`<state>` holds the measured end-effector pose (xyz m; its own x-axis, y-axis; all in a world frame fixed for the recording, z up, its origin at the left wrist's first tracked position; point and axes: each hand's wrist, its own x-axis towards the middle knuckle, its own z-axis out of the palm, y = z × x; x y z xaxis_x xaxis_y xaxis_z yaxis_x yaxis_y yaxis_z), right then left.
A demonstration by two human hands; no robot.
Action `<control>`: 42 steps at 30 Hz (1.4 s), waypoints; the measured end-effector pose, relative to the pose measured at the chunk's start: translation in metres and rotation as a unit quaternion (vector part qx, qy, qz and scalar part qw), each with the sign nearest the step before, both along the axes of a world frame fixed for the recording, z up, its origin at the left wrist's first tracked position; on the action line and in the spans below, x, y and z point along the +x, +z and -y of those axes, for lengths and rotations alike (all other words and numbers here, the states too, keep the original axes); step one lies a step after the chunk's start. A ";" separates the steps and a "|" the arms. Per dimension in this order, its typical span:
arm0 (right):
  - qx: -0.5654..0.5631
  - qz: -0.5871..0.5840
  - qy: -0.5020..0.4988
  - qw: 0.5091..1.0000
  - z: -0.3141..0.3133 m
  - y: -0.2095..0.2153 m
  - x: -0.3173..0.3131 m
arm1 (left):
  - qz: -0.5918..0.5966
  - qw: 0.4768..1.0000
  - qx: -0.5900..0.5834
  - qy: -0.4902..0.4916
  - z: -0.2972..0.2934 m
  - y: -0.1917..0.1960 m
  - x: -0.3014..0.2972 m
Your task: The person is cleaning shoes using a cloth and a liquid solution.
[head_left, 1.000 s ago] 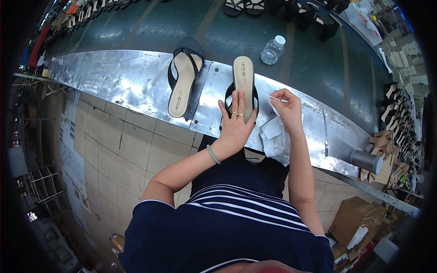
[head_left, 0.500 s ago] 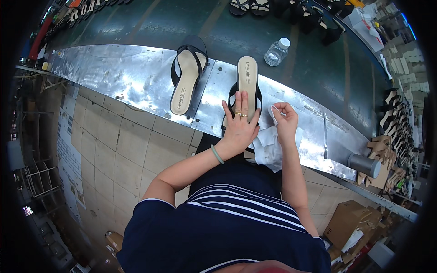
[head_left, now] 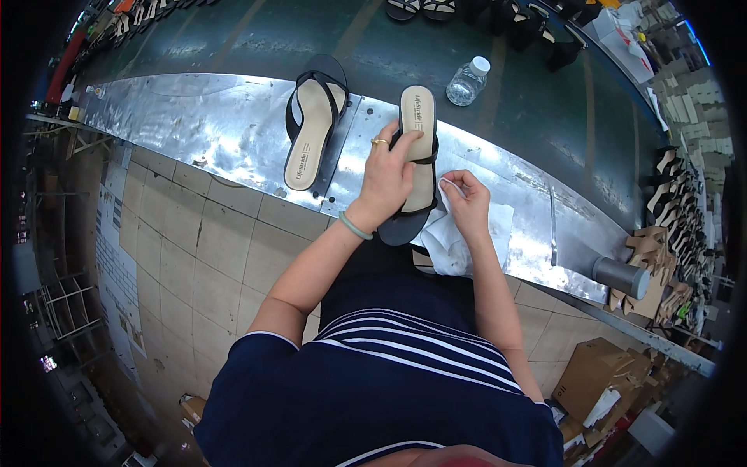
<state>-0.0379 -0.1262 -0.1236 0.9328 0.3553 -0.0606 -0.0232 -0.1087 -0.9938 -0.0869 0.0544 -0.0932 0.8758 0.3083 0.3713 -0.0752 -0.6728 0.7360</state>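
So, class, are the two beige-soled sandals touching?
Apart: the head view shows bare metal ledge between the left sandal and the right sandal.

I'm losing part of the sandal [head_left: 421,183] at one o'clock behind the left hand [head_left: 387,175]; the view's top edge is cropping a dark pair [head_left: 403,9] at twelve; shoes [head_left: 661,199] at three are showing too small to count.

1. Ahead of me, a white-capped clear bottle [head_left: 468,84] stands on a dark green tabletop [head_left: 424,54].
2. Farther off, I see a pair of black strappy sandals [head_left: 420,9].
3. On my right I have a grey cylinder [head_left: 621,277] near the shiny metal ledge's [head_left: 198,117] end.
4. Lower down there, brown cardboard boxes [head_left: 589,375].
5. A beige tiled floor [head_left: 228,237] spreads to my left.
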 end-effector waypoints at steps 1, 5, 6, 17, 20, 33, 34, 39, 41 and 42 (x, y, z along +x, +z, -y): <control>-0.001 -0.001 0.001 1.000 -0.001 -0.001 0.000 | -0.007 0.999 -0.031 -0.002 -0.003 -0.002 0.000; -0.075 0.074 -0.012 0.994 -0.004 -0.008 0.009 | -0.041 0.999 -0.016 -0.022 -0.007 0.003 -0.001; -0.088 0.088 -0.002 0.992 -0.004 -0.009 0.010 | -0.043 0.998 -0.017 -0.030 -0.010 0.001 0.000; -0.121 0.138 -0.005 0.983 -0.011 -0.012 0.019 | -0.060 0.997 0.015 -0.040 -0.015 -0.001 0.005; -0.155 0.153 0.005 0.976 -0.009 -0.004 0.013 | -0.057 0.997 0.022 -0.039 -0.013 0.000 0.004; -0.193 0.302 -0.051 0.932 -0.020 0.000 -0.004 | -0.120 0.990 0.022 -0.068 -0.015 0.003 0.004; -0.193 0.298 -0.068 0.932 -0.024 0.003 -0.003 | -0.110 0.991 0.025 -0.067 -0.015 0.002 0.006; -0.206 0.311 -0.071 0.925 -0.025 -0.001 -0.009 | -0.103 0.992 0.032 -0.067 -0.018 0.006 0.005; -0.211 0.308 -0.070 0.925 -0.022 -0.002 -0.015 | -0.142 0.987 0.018 -0.076 -0.017 0.008 0.004; -0.217 0.304 -0.069 0.925 -0.021 -0.002 -0.017 | -0.142 0.987 0.018 -0.076 -0.017 0.007 0.004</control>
